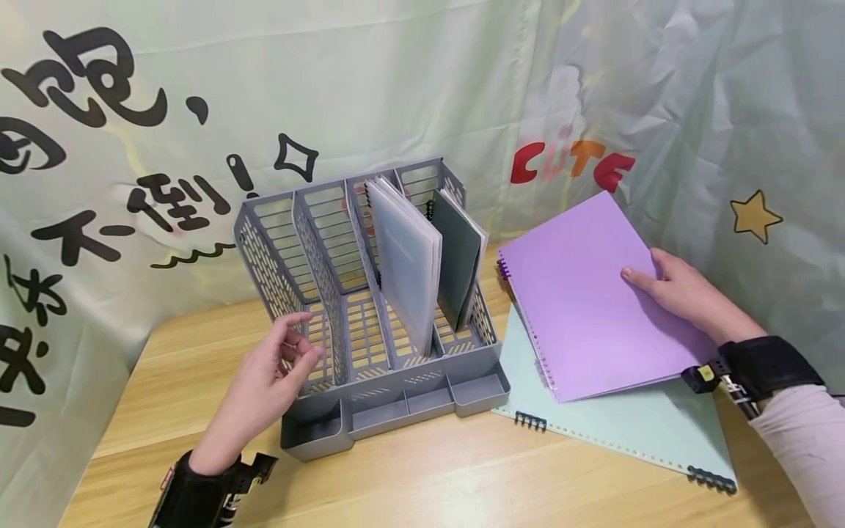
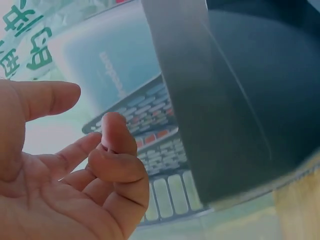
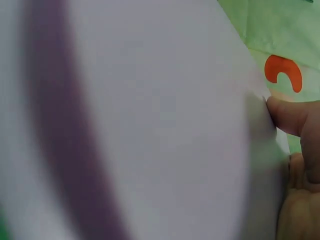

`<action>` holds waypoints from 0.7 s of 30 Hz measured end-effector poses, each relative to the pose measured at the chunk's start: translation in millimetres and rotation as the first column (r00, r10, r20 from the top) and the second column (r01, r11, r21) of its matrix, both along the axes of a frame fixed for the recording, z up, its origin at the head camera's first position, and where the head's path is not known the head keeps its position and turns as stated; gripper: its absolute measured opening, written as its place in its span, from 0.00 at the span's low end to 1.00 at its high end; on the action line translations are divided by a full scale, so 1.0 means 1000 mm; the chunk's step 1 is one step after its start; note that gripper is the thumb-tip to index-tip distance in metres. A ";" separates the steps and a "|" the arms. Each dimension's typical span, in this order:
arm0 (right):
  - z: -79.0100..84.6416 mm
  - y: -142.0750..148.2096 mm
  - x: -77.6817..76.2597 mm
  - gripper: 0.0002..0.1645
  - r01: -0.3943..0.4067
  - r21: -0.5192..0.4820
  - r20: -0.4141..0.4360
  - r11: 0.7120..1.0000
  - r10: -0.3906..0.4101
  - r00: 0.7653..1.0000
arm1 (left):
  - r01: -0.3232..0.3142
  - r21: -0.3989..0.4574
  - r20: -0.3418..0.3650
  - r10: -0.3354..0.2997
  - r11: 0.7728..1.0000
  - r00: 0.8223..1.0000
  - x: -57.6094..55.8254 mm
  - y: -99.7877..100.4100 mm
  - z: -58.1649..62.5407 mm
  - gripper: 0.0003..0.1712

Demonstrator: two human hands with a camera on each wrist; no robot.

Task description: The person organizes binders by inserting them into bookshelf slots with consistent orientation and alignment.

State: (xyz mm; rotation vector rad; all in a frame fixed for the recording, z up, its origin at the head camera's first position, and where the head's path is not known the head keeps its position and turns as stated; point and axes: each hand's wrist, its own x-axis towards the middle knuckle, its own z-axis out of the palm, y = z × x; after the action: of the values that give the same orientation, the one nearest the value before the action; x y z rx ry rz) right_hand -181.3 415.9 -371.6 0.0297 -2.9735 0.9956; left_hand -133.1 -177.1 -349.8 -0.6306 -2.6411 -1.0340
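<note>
A purple spiral notebook (image 1: 581, 308) is tilted at the right, its binding toward the organizer. My right hand (image 1: 686, 293) grips it by the right edge, thumb on the cover and the other fingers behind it. In the right wrist view a pale, blurred sheet (image 3: 170, 120) fills most of the picture, pinched at its edge. Beneath the purple notebook lies a light green spiral notebook (image 1: 660, 433). My left hand (image 1: 271, 374) hovers by the left front of the grey file organizer (image 1: 396, 403), fingers loosely bent, with nothing in them.
Upright in the organizer's right-hand slots stand a translucent-covered notebook (image 1: 409, 264) and a dark green notebook (image 1: 455, 257). Small trays line its front. Behind the wooden table (image 1: 462, 469) hangs a printed cloth (image 1: 396, 73), which also runs along both sides.
</note>
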 end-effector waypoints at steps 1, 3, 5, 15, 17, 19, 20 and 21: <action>0.001 -0.001 0.000 0.50 0.004 -0.003 -0.004 1.000 -0.004 1.000 | -0.008 -0.006 -0.001 0.008 1.000 1.000 0.000 -0.002 0.001 0.27; 0.001 -0.003 0.001 0.50 0.013 -0.016 -0.010 1.000 -0.013 1.000 | -0.027 -0.022 -0.006 0.027 0.999 1.000 -0.002 -0.006 0.002 0.28; 0.001 -0.006 0.001 0.49 0.021 -0.031 -0.025 0.999 -0.021 0.999 | -0.045 -0.038 -0.013 0.044 0.998 0.999 -0.004 -0.010 0.002 0.28; 0.002 -0.014 0.006 0.47 0.030 -0.059 -0.064 0.998 -0.034 0.997 | -0.123 -0.066 0.016 0.124 0.990 0.992 -0.016 -0.031 -0.002 0.31; 0.002 -0.016 0.008 0.44 0.036 -0.071 -0.083 0.997 -0.042 0.996 | -0.141 -0.068 0.019 0.143 0.988 0.990 -0.018 -0.034 -0.003 0.31; 0.003 -0.016 0.010 0.41 0.046 -0.080 -0.104 0.996 -0.054 0.993 | -0.154 -0.063 0.023 0.156 0.986 0.987 -0.020 -0.037 -0.003 0.30; 0.003 -0.017 0.011 0.40 0.051 -0.085 -0.114 0.995 -0.061 0.992 | -0.161 -0.064 0.024 0.162 0.985 0.986 -0.022 -0.039 -0.003 0.30; 0.003 -0.017 0.012 0.39 0.056 -0.087 -0.125 0.995 -0.067 0.990 | -0.166 -0.062 0.027 0.168 0.984 0.985 -0.023 -0.040 -0.004 0.29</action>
State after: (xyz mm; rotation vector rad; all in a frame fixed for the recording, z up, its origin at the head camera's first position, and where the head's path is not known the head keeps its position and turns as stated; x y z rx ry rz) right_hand -169.2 398.6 -368.3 0.0015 -2.7977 1.0660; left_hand -155.9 -217.2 -353.4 -0.3981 -2.7067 -0.9283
